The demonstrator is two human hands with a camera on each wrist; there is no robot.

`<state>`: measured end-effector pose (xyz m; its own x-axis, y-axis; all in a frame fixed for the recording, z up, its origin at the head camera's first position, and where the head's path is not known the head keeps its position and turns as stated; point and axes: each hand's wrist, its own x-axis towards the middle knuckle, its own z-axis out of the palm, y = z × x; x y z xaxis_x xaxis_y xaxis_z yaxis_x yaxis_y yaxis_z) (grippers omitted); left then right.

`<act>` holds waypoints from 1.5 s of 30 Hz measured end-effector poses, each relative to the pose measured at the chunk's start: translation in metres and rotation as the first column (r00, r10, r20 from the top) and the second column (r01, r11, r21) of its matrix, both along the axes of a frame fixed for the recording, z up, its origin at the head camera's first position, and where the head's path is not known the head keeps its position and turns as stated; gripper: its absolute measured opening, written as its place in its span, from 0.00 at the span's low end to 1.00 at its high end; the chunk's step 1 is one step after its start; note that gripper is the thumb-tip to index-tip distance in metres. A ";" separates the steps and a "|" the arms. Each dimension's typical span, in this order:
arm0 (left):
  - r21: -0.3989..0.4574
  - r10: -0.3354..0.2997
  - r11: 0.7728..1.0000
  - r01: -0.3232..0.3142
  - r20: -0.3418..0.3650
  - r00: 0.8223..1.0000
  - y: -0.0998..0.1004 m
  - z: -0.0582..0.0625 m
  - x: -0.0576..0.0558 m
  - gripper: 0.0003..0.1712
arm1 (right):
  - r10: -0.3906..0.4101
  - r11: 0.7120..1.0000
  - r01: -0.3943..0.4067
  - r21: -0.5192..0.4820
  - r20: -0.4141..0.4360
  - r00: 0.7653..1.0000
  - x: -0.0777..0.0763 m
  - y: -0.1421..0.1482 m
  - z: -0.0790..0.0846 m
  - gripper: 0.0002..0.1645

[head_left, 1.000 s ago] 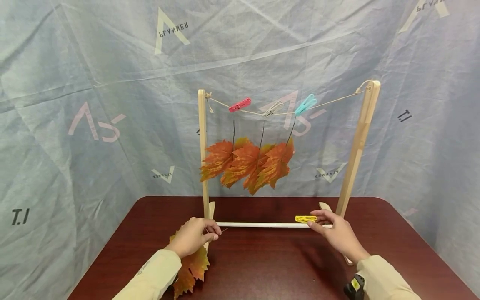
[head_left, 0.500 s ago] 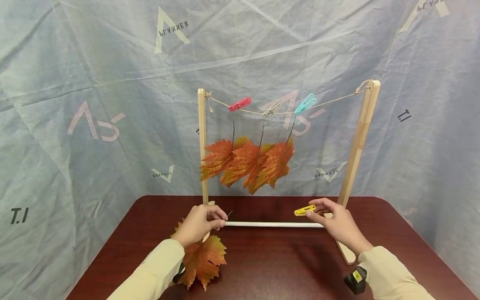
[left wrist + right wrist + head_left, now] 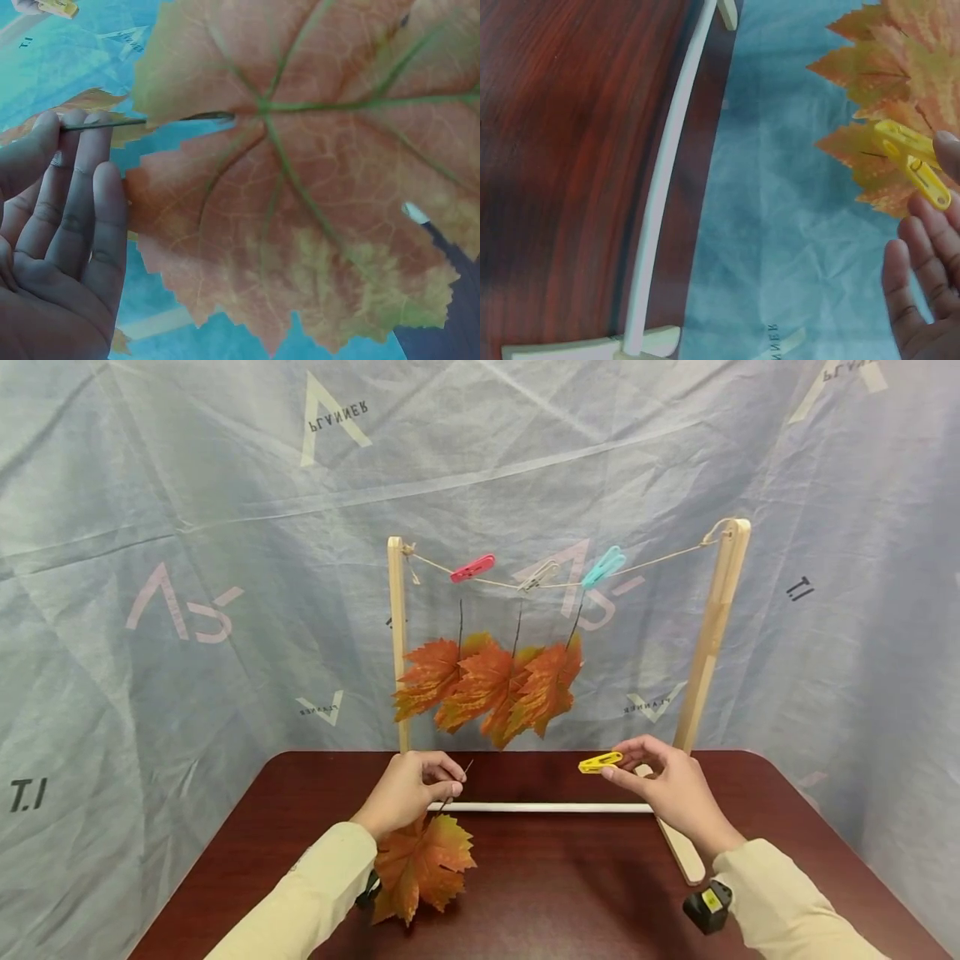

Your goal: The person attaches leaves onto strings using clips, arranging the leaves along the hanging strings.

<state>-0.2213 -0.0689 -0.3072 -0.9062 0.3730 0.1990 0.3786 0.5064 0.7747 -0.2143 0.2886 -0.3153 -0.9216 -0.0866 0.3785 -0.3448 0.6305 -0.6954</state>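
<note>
My left hand [image 3: 412, 789] pinches the thin dark stem of an orange-yellow maple leaf [image 3: 426, 868], which hangs below the fingers. In the left wrist view the leaf [image 3: 322, 172] fills much of the picture, its stem between thumb and fingertips. On the right, my right hand [image 3: 667, 785] holds a yellow clothespin [image 3: 600, 763] between thumb and fingers, above the white rod. The right wrist view shows the yellow clothespin [image 3: 911, 161] by its two arms. Behind, several orange leaves [image 3: 495, 685] hang from a string by a red clothespin [image 3: 473, 568], a whitish clothespin [image 3: 538, 577] and a blue clothespin [image 3: 603, 567].
The string [image 3: 660, 560] spans two upright wooden posts, the left post [image 3: 398, 635] and the right post [image 3: 712, 643]. A white rod [image 3: 540, 807] joins them low down, above the dark red table [image 3: 540, 885]. A grey printed cloth [image 3: 225, 693] stands behind.
Both hands have risen. The left hand has also moved right, bringing the leaf out over the table; the yellow clothespin has lifted slightly above the rod.
</note>
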 end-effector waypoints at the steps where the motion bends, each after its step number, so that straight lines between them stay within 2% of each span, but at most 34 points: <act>1: 0.002 -0.001 1.000 0.001 -0.003 1.000 0.001 0.001 0.000 0.03 | 0.005 1.000 -0.005 0.007 -0.011 1.000 0.000 0.000 0.001 0.20; 11: 0.021 0.010 1.000 -0.010 -0.026 1.000 0.020 0.018 -0.003 0.03 | 0.018 0.998 -0.012 0.064 -0.094 0.995 -0.001 0.004 0.013 0.13; 16: 0.062 0.024 0.998 -0.021 -0.041 0.999 0.034 0.028 -0.005 0.03 | 0.020 0.997 -0.009 0.079 -0.127 0.992 0.000 0.007 0.021 0.11; 26: 0.150 0.031 0.988 -0.027 -0.024 0.999 0.062 0.039 -0.010 0.03 | 0.014 0.997 -0.007 0.078 -0.082 0.997 0.003 0.013 0.050 0.10; 37: 0.189 0.043 0.982 -0.030 -0.068 0.997 0.098 0.054 -0.016 0.06 | 0.026 0.995 -0.008 0.097 -0.188 0.982 0.003 0.026 0.084 0.08; 45: 0.197 0.033 0.980 -0.010 -0.114 0.993 0.125 0.065 -0.018 0.05 | 0.008 0.993 0.016 0.115 -0.209 0.978 0.005 0.038 0.105 0.06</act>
<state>-0.2396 0.0562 -0.2422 -0.8800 0.2972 0.3704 0.4623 0.3579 0.8113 -0.2088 0.3263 -0.2106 -0.8239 -0.1372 0.5499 -0.4718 0.7037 -0.5313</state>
